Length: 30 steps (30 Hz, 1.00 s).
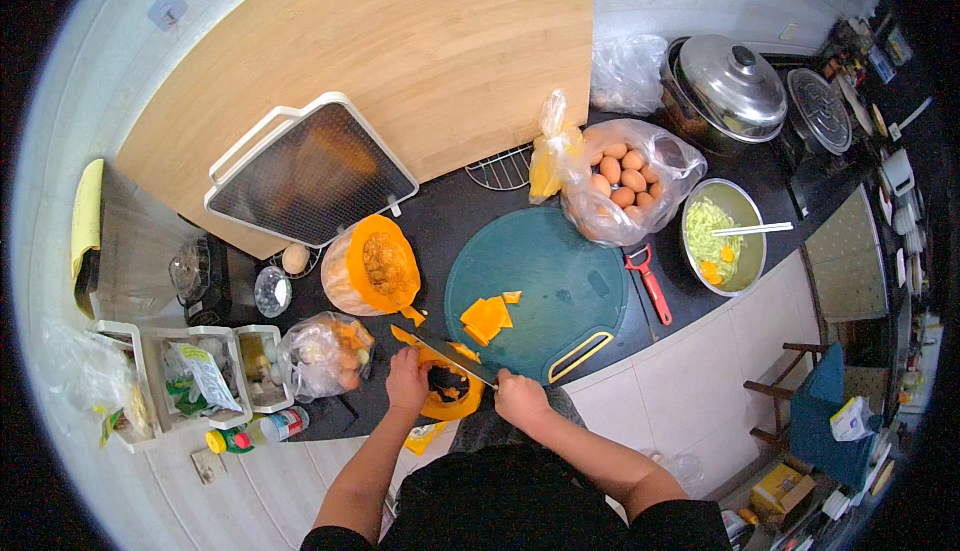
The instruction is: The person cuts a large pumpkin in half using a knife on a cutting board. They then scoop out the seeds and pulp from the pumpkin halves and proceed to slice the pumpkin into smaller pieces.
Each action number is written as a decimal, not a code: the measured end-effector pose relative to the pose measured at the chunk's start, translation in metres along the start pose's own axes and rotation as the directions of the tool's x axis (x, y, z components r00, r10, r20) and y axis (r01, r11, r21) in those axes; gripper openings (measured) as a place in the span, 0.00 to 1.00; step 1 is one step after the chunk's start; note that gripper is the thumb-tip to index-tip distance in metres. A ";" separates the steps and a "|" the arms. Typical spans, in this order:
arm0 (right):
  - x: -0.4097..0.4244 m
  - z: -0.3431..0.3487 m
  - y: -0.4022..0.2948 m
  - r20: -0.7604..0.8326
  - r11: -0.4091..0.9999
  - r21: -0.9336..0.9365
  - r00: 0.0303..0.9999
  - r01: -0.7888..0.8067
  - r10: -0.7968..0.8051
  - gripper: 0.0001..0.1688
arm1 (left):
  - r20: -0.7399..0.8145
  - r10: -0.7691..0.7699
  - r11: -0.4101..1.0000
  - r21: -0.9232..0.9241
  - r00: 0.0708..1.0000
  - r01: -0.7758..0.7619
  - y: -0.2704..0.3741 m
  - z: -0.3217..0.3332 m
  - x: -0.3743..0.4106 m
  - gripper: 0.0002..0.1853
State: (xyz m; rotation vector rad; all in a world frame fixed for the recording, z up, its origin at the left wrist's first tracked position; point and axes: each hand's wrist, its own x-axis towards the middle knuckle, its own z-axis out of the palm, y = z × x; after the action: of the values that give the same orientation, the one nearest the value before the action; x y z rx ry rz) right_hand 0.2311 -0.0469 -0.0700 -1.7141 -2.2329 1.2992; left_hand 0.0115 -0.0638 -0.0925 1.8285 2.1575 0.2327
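Observation:
My right hand (522, 403) is closed around the handle of a kitchen knife (450, 356). The blade lies across a hollowed orange pumpkin piece (459, 405) at the counter's front edge. My left hand (407, 380) grips that piece's left side, close to the blade; its fingertips are partly hidden. Just beyond, thin pumpkin slices (484, 318) rest on a round green cutting board (540, 273). A larger cut pumpkin (386, 262) sits behind my left hand, its fibrous inside showing. Small orange scraps (412, 316) lie beside it.
At right are a red peeler (655, 292), a bag of eggs (626, 176) and a metal bowl (759, 266) with shredded greens, egg yolks and chopsticks. A lidded pot (731, 85) stands behind. On the left are a plastic bag (326, 356), storage bins (191, 371) and bottles (259, 431).

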 end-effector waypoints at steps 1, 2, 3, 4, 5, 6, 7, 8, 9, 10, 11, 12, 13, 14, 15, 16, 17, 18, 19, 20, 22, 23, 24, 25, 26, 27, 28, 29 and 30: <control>0.000 -0.001 -0.002 0.012 1.000 -0.008 1.000 -0.004 0.004 0.07 | -0.002 0.005 1.000 -0.007 1.000 -0.005 -0.002 0.001 0.000 0.16; 0.000 -0.002 -0.005 0.024 1.000 -0.016 1.000 -0.008 0.008 0.07 | -0.004 0.011 1.000 -0.013 1.000 -0.011 -0.004 0.003 0.000 0.16; 0.001 -0.004 -0.007 0.034 1.000 -0.026 0.999 -0.014 0.015 0.07 | -0.004 0.019 1.000 -0.022 1.000 -0.019 -0.005 0.004 0.001 0.16; 0.002 -0.005 -0.009 0.050 0.999 -0.034 0.998 -0.025 0.027 0.07 | -0.006 0.016 0.999 -0.044 1.000 -0.016 -0.005 0.004 0.001 0.15; 0.004 -0.005 -0.012 0.065 0.999 -0.042 0.997 -0.035 0.038 0.08 | -0.007 0.013 0.998 -0.067 1.000 -0.013 -0.004 0.004 0.001 0.15; 0.005 -0.006 -0.014 0.083 0.998 -0.052 0.995 -0.045 0.049 0.08 | -0.007 0.007 0.996 -0.091 1.000 -0.008 -0.004 0.004 0.000 0.15; 0.006 -0.006 -0.015 0.084 0.997 -0.051 0.995 -0.051 0.055 0.08 | -0.016 0.024 0.996 -0.082 1.000 -0.026 -0.005 0.006 0.000 0.15; 0.007 -0.006 -0.016 0.086 0.997 -0.050 0.994 -0.056 0.060 0.09 | -0.026 0.041 0.996 -0.073 0.999 -0.043 -0.007 0.008 0.000 0.15; 0.009 -0.006 -0.017 0.088 0.997 -0.050 0.994 -0.060 0.064 0.09 | -0.036 0.057 0.996 -0.065 0.998 -0.059 -0.009 0.010 0.000 0.15; 0.011 -0.006 -0.018 0.105 0.996 -0.056 0.992 -0.064 0.070 0.10 | -0.043 0.061 0.996 -0.068 0.997 -0.064 -0.010 0.011 0.000 0.15; 0.013 -0.006 -0.018 0.123 0.996 -0.062 0.989 -0.069 0.076 0.10 | -0.051 0.066 0.995 -0.071 0.997 -0.069 -0.011 0.012 0.000 0.15; 0.016 -0.006 -0.019 0.139 0.995 -0.068 0.987 -0.072 0.081 0.11 | -0.060 0.071 0.994 -0.074 0.996 -0.075 -0.012 0.013 0.000 0.15; 0.018 -0.006 -0.021 0.162 0.993 -0.070 0.981 -0.095 0.105 0.11 | -0.040 0.058 0.995 -0.077 0.998 -0.060 -0.012 0.014 0.000 0.15; 0.021 -0.006 -0.023 0.184 0.990 -0.072 0.974 -0.118 0.129 0.12 | -0.019 0.044 0.996 -0.079 0.999 -0.045 -0.013 0.015 -0.001 0.15; 0.023 -0.005 -0.025 0.206 0.987 -0.075 0.966 -0.140 0.153 0.13 | 0.002 0.031 0.996 -0.080 1.000 -0.030 -0.014 0.015 -0.002 0.15; 0.027 -0.003 -0.026 0.209 0.987 -0.079 0.966 -0.138 0.152 0.13 | -0.008 0.046 0.996 -0.081 0.999 -0.046 -0.015 0.016 -0.002 0.16; 0.030 -0.001 -0.026 0.211 0.987 -0.084 0.966 -0.137 0.151 0.12 | -0.018 0.061 0.995 -0.081 0.998 -0.062 -0.017 0.018 -0.002 0.16; 0.034 0.001 -0.026 0.213 0.987 -0.086 0.965 -0.136 0.151 0.12 | -0.028 0.078 0.994 -0.080 0.997 -0.080 -0.017 0.018 -0.001 0.16; 0.037 0.003 -0.024 0.218 0.986 -0.082 0.962 -0.148 0.163 0.12 | -0.035 0.077 0.993 -0.089 0.996 -0.080 -0.017 0.018 -0.002 0.16; 0.041 0.006 -0.021 0.223 0.984 -0.078 0.959 -0.160 0.174 0.12 | -0.043 0.076 0.992 -0.097 0.996 -0.080 -0.016 0.018 -0.003 0.17; 0.045 0.004 -0.023 0.237 0.983 -0.090 0.955 -0.161 0.178 0.12 | -0.064 0.080 0.990 -0.113 0.995 -0.087 -0.015 0.018 -0.003 0.17; 0.047 0.003 -0.025 0.247 0.983 -0.102 0.954 -0.150 0.171 0.12 | -0.076 0.087 0.988 -0.120 0.993 -0.095 -0.015 0.019 -0.003 0.17; 0.050 0.003 -0.028 0.257 0.985 -0.110 0.953 -0.136 0.160 0.12 | -0.090 0.093 0.987 -0.120 0.992 -0.104 -0.016 0.018 -0.003 0.17; 0.052 0.005 -0.027 0.238 0.981 -0.099 0.954 -0.165 0.185 0.12 | -0.092 0.091 0.987 -0.127 0.992 -0.103 -0.017 0.019 -0.003 0.17; 0.055 0.010 -0.025 0.219 0.977 -0.087 0.953 -0.194 0.209 0.13 | -0.094 0.090 0.986 -0.134 0.991 -0.102 -0.017 0.023 -0.003 0.17; 0.057 0.014 -0.024 0.202 0.972 -0.074 0.951 -0.224 0.235 0.13 | -0.094 0.088 0.985 -0.140 0.992 -0.101 -0.017 0.023 -0.003 0.17; 0.057 0.017 -0.022 0.191 0.976 -0.087 0.959 -0.198 0.211 0.12 | -0.093 0.083 0.986 -0.137 0.992 -0.095 -0.018 0.023 -0.002 0.16; 0.056 0.020 -0.020 0.180 0.980 -0.101 0.966 -0.172 0.188 0.12 | -0.091 0.078 0.987 -0.134 0.993 -0.090 -0.019 0.023 -0.002 0.16; 0.053 0.022 -0.019 0.176 0.983 -0.117 0.971 -0.143 0.162 0.12 | -0.087 0.067 0.988 -0.130 0.994 -0.078 -0.017 0.019 -0.003 0.16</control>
State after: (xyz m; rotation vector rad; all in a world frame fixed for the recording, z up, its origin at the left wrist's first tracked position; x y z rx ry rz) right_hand 0.1847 -0.0170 -0.0950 -1.9096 -2.3455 1.4549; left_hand 0.0023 -0.0713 -0.1155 1.8533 2.0757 0.4646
